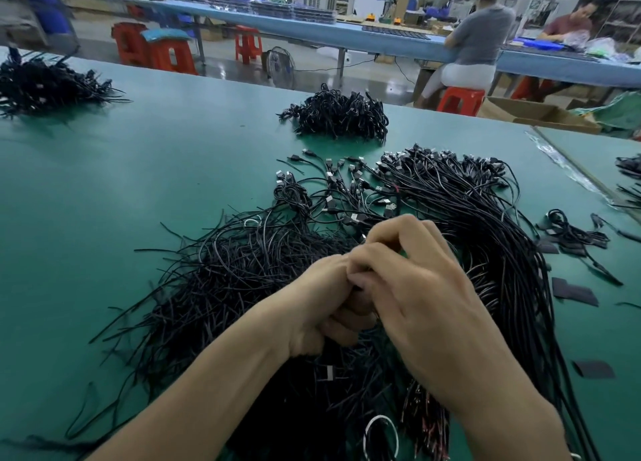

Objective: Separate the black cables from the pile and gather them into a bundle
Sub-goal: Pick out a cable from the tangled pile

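The green worktop carries the pile of black cables, which fills the centre and lower part of the frame and lies directly under and around both hands. The right half of the pile is a combed sheaf. Its long axis runs from the connector ends at upper centre-right and curves down to the lower right edge. The left half is tangled, with cut ends fanning toward the left edge. The left hand and right hand meet over the middle of the pile, fingers curled and pressed against each other. Whatever they pinch between them is hidden, so I cannot tell what it is. The right hand lies nearer the sheaf, the left nearer the tangle. By my judgement, a strand should be drawn along the sheaf's axis, toward the lower frame.
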{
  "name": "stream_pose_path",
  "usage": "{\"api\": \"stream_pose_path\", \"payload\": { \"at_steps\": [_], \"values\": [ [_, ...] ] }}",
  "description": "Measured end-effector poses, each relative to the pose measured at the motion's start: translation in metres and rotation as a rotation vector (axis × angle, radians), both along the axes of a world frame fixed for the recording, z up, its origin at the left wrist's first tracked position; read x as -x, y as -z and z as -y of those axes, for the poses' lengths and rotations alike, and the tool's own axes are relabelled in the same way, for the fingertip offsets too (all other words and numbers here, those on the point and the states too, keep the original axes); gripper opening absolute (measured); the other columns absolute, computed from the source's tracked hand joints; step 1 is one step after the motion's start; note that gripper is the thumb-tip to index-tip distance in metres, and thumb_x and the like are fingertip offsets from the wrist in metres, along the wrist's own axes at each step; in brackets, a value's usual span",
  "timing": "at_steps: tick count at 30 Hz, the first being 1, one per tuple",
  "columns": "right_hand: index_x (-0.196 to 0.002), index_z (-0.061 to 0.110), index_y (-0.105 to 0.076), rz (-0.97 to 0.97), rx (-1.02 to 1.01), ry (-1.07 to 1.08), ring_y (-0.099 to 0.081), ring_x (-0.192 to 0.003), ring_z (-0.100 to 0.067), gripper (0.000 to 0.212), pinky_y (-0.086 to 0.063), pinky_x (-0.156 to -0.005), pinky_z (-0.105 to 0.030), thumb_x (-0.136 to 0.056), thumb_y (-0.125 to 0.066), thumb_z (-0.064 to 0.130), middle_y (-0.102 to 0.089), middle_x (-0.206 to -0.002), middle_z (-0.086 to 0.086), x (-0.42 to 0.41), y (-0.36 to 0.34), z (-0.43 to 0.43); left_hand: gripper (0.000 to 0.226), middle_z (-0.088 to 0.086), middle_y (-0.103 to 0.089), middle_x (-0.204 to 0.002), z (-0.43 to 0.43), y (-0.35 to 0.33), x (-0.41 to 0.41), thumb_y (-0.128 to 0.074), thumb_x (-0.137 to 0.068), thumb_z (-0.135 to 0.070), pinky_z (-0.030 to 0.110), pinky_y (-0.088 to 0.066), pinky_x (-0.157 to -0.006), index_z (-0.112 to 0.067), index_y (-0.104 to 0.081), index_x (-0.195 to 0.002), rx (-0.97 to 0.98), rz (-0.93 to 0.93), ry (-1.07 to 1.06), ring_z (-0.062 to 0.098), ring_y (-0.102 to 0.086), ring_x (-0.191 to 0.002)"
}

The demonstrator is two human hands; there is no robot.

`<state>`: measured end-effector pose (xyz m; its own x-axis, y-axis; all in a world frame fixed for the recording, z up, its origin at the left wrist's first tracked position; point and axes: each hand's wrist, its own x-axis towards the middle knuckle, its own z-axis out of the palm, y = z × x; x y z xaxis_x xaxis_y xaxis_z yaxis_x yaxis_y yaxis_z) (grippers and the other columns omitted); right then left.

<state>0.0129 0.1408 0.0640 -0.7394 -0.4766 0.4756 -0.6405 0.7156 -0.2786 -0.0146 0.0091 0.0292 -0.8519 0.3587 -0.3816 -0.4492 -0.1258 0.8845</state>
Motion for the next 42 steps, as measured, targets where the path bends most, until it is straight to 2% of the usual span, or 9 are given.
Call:
{"api": "stream_pose_path", "payload": {
  "at_steps": [7, 11, 15, 17, 25, 28, 32, 37, 42],
  "values": [
    [-0.083, 0.024, -0.066, 0.214, 0.161, 0.021, -0.054, -0.091, -0.005, 0.008, -0.042, -0.079, -0.021, -0.089, -0.061, 0.023, -0.057, -0.089, 0.017, 0.013, 0.003, -0.018, 0.072, -0.010, -0.023, -0.043, -0.002, -0.001, -0.001, -0.035, -0.074, -0.092, 0.009, -0.015, -0.031, -0.025, -0.031, -0.048, -0.186, 0.099, 0.233, 0.003, -0.016, -0.033],
    [-0.084, 0.032, -0.065, 0.270, 0.162, 0.039, -0.055, -0.087, -0.002, 0.010, -0.047, -0.074, -0.024, -0.086, -0.065, 0.023, -0.059, -0.085, 0.017, 0.014, 0.004, -0.024, 0.035, -0.011, -0.031, -0.051, 0.003, -0.002, -0.004, -0.076, -0.068, -0.046, 0.009, -0.017, -0.034, -0.025, -0.050, -0.058, -0.015, -0.097, 0.342, 0.000, -0.022, -0.038],
    [-0.097, 0.038, -0.069, 0.299, 0.180, 0.050, -0.057, -0.088, 0.000, 0.016, -0.046, -0.076, -0.019, -0.083, -0.073, 0.031, -0.060, -0.084, 0.018, 0.013, 0.004, -0.027, 0.028, -0.002, -0.038, -0.062, 0.005, -0.004, -0.007, -0.079, -0.072, -0.010, 0.011, -0.018, -0.035, -0.014, -0.060, -0.093, 0.095, -0.195, 0.406, 0.004, -0.027, -0.045],
    [-0.100, 0.037, -0.073, 0.315, 0.140, 0.064, -0.057, -0.087, 0.001, 0.018, -0.047, -0.076, -0.019, -0.083, -0.075, 0.032, -0.060, -0.086, 0.019, 0.013, 0.003, -0.028, 0.026, -0.003, -0.041, -0.062, 0.002, -0.004, -0.007, -0.078, -0.073, -0.003, 0.014, -0.017, -0.037, -0.019, -0.062, -0.085, 0.163, -0.225, 0.403, 0.008, -0.027, -0.048],
    [-0.086, 0.034, -0.068, 0.281, 0.105, 0.053, -0.056, -0.086, -0.001, 0.001, -0.050, -0.075, -0.033, -0.086, -0.069, 0.035, -0.056, -0.090, 0.019, 0.013, 0.005, -0.024, 0.030, -0.005, -0.036, -0.054, 0.001, -0.004, -0.009, -0.071, -0.082, 0.003, 0.014, -0.018, -0.038, -0.019, -0.056, -0.068, 0.230, -0.230, 0.374, 0.007, -0.025, -0.043],
    [-0.086, 0.031, -0.064, 0.236, 0.050, 0.076, -0.050, -0.092, -0.005, 0.014, -0.047, -0.077, -0.030, -0.092, -0.054, 0.038, -0.051, -0.093, 0.017, 0.015, 0.010, -0.021, 0.034, -0.007, -0.035, -0.053, -0.001, -0.006, -0.008, -0.061, -0.084, 0.004, 0.012, -0.019, -0.039, -0.024, -0.055, -0.065, 0.238, -0.242, 0.259, 0.005, -0.026, -0.043],
    [-0.091, 0.026, -0.062, 0.070, 0.049, 0.209, -0.043, -0.091, -0.009, 0.019, -0.035, -0.072, -0.024, -0.093, -0.047, 0.037, -0.050, -0.094, 0.014, 0.017, 0.016, -0.017, 0.015, -0.006, -0.032, -0.058, -0.007, -0.011, -0.006, -0.046, -0.071, -0.007, 0.013, -0.017, -0.036, -0.021, -0.049, -0.072, -0.086, -0.156, 0.070, 0.006, -0.021, -0.047],
    [-0.092, 0.025, -0.059, -0.017, 0.356, 0.272, -0.045, -0.088, -0.008, 0.011, -0.033, -0.075, -0.015, -0.097, -0.049, 0.030, -0.050, -0.094, 0.011, 0.018, 0.019, -0.008, 0.024, -0.003, -0.050, -0.068, -0.014, -0.007, -0.003, -0.045, -0.077, -0.015, 0.021, -0.034, -0.049, -0.012, -0.061, -0.094, -0.313, -0.262, -0.107, 0.008, -0.043, -0.058],
    [-0.089, 0.027, -0.061, 0.240, 0.779, 0.195, -0.056, -0.069, -0.001, 0.013, -0.042, -0.063, -0.012, -0.099, -0.054, 0.024, -0.063, -0.082, 0.011, 0.020, 0.020, -0.004, 0.024, -0.002, -0.071, -0.109, -0.016, -0.001, -0.004, -0.056, -0.096, -0.011, 0.026, -0.054, -0.086, -0.019, -0.061, -0.118, -0.002, -0.659, -0.302, 0.012, -0.067, -0.101]
  ]
}}
